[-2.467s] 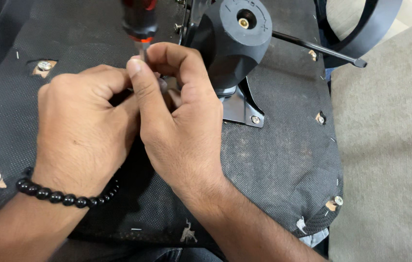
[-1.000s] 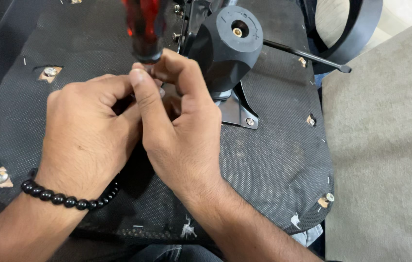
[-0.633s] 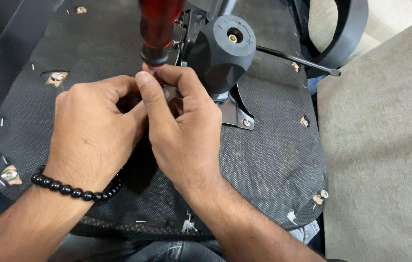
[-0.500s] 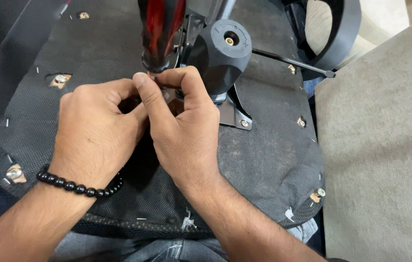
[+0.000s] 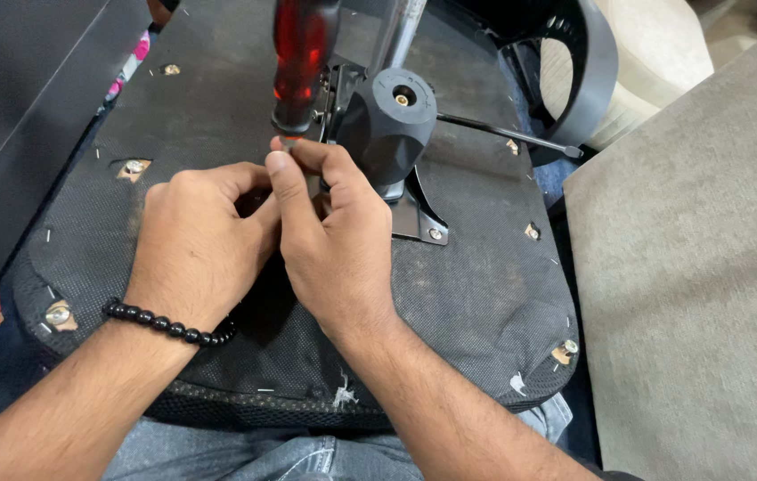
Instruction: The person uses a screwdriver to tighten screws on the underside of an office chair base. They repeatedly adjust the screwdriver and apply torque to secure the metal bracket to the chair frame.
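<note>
Both hands pressed together at frame centre, over the underside of an upturned seat. Right hand curled tight, thumb and forefinger pinched low on the shank of a screwdriver, just under its red handle. Left hand cupped against the right from the left, fingers folded in toward the same spot; whatever sits under the fingertips hidden, so impossible to tell whether anything is held there. Black bead bracelet on the left wrist.

Seemingly mid-step on a fastener beside the black mechanism and its metal plate, tip being steadied rather than turned. Next move likely calls for a grip on the handle above, shank kept upright, pressure straight down.

Outward: thin lever running to the upper right, stapled black fabric with metal inserts near the seat's edges, grey cushion at right, jeans along the bottom edge.
</note>
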